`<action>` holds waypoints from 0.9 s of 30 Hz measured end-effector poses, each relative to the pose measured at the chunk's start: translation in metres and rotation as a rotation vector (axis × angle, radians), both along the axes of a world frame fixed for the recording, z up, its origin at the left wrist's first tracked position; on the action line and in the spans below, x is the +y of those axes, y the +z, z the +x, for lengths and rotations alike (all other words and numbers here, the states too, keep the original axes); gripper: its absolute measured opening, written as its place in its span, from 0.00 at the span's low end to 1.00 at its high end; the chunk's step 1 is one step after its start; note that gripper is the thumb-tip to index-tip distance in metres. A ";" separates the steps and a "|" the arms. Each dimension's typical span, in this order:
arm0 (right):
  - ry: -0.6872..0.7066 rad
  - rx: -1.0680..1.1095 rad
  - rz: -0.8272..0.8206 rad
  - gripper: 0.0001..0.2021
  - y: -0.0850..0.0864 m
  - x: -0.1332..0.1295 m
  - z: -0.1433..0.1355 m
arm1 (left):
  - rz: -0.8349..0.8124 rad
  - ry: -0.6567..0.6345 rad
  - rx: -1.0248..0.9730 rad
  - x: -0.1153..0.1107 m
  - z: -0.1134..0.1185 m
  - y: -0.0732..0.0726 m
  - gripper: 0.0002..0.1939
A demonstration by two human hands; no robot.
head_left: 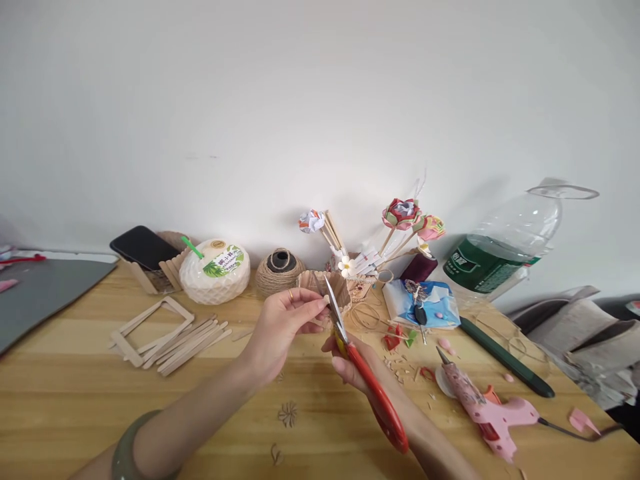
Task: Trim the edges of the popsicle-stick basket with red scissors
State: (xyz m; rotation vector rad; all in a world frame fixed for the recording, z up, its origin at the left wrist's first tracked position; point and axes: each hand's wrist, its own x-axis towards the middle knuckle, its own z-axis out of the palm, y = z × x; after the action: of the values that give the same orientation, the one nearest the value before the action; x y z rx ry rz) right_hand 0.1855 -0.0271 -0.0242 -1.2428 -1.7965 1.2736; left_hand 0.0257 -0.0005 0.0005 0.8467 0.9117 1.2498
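My right hand [353, 367] is closed around the scissors [376, 393], gripping them near the pivot. Their red handles lie back over the wrist and the blades point up and away. Close to the blade tips, my left hand [293, 320] is closed, thumb pressed to the fingers; whatever is pinched there is too small to make out. Just behind both hands stands a small container of wooden sticks [320, 283], partly covered. On the table below lie a flower shape of looped twine [287, 413] and a small twine loop [276, 455].
Behind are a twine ball [280, 272], a white coconut [215, 272] and paper flowers [401, 213]. Craft sticks [187, 343] lie left, beside a stick frame [150, 327]. To the right are a pink glue gun [493, 410], a green bar [507, 357] and a large bottle [500, 243].
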 end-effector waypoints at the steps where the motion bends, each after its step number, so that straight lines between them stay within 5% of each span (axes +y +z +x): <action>1: -0.003 0.003 -0.005 0.24 0.000 0.000 0.000 | -0.002 0.006 -0.001 0.000 0.001 -0.001 0.08; 27: 0.010 -0.039 -0.010 0.26 0.008 -0.001 0.000 | -0.006 0.065 -0.026 -0.004 0.007 -0.008 0.07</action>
State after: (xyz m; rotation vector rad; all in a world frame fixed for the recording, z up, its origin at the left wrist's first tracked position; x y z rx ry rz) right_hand 0.1853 -0.0278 -0.0160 -1.2734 -1.8283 1.2737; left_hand 0.0324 -0.0044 -0.0073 0.7994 0.9279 1.3104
